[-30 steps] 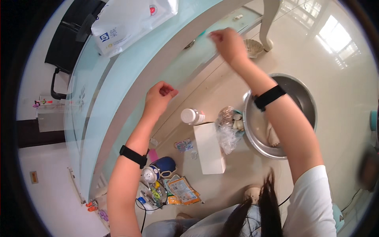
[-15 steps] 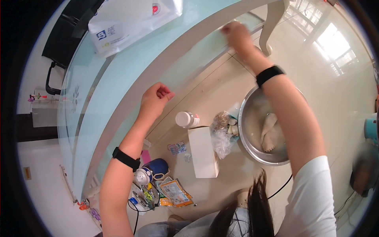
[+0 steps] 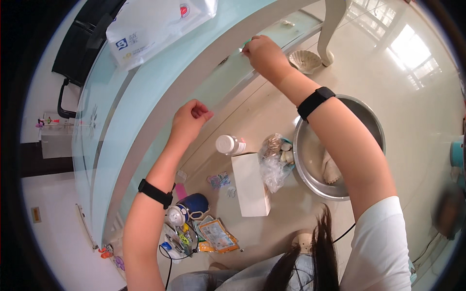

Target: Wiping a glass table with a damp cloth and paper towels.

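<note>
My right hand [image 3: 266, 57] is over the lower glass shelf [image 3: 277, 38] of a pale blue glass table. Its fingers are pinched together, and a small green and whitish bit shows at their tips, too small to name. By the table's curved rim [image 3: 167, 92], my left hand [image 3: 190, 119] is closed with thumb and fingers curled together. Whatever it holds, if anything, is hidden. A small pale piece [image 3: 288, 23] lies on the shelf beyond my right hand, and a scallop-shaped dish [image 3: 305, 60] sits beside my right wrist.
A metal basin [image 3: 302, 167] with pale meat [image 3: 331, 169] stands under my right forearm. Left of it are a bag of garlic [image 3: 276, 160], a white box [image 3: 251, 186] and a lidded jar [image 3: 229, 144]. Nearby are a blue jug [image 3: 194, 206] and orange packets [image 3: 218, 235]. A white bag [image 3: 155, 29] lies on the table.
My right hand has moved left and slightly nearer along the shelf, baring the scallop-shaped dish and the pale piece. My left hand has barely moved.
</note>
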`<state>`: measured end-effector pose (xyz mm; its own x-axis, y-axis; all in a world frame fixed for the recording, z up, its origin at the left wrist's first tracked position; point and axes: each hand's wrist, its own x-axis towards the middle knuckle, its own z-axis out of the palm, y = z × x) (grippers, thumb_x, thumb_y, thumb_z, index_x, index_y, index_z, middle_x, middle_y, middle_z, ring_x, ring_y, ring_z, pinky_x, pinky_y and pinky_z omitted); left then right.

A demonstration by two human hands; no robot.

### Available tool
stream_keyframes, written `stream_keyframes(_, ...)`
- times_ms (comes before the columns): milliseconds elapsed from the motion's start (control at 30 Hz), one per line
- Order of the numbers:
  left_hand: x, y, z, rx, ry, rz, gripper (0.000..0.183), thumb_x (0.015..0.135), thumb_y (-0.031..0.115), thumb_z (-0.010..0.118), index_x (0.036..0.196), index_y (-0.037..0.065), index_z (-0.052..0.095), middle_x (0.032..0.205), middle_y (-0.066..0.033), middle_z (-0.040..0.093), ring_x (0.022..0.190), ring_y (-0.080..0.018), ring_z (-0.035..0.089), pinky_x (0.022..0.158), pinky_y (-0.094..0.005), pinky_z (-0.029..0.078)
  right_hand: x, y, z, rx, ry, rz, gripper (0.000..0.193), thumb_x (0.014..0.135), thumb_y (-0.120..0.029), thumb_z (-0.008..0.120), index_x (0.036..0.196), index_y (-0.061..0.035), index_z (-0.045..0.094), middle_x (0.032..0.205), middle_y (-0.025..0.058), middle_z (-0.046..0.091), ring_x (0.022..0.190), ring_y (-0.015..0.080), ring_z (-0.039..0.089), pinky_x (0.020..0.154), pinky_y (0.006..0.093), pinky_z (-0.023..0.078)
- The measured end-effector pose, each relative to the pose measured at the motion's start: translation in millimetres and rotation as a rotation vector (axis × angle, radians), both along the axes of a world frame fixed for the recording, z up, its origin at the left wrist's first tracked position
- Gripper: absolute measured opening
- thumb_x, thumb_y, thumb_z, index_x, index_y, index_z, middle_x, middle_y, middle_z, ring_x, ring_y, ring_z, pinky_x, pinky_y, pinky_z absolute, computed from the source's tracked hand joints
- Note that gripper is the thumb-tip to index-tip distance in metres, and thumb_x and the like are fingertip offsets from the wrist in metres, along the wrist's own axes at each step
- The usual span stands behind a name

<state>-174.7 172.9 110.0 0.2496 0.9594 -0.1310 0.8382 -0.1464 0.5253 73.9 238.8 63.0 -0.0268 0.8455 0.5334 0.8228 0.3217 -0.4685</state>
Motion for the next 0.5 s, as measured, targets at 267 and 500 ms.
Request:
stream_keyframes(267,4,-3,-4,0.066,0.018,0.036,0.020,0.073,0.017,0.072,0.082,0.004,0.060,0.073,-0.0035,0.059,0.066,-0.0130,0.053,0.062,-0.0276,0.045,-6,-6,5,-0.086,0.068,-0.036,0.016,0.083,-0.012,0.056,0.086,-0.0010,0.067,0.090,0.0157,0.062,0.084,0.0332,0.059,0.078,0.0384,0.047)
stream_keyframes(500,47,38,21,0.208,-0.287,0.128,0.051,0.072,0.025,0.075,0.111,-0.002,0.054,0.105,-0.0071,0.056,0.084,-0.0156,0.057,0.075,-0.0276,0.046,1,-20,6,-0.232,0.185,-0.019,0.016,0.082,-0.012,0.056,0.086,-0.0025,0.068,0.089,0.0143,0.062,0.084,0.0322,0.058,0.077,0.0383,0.047)
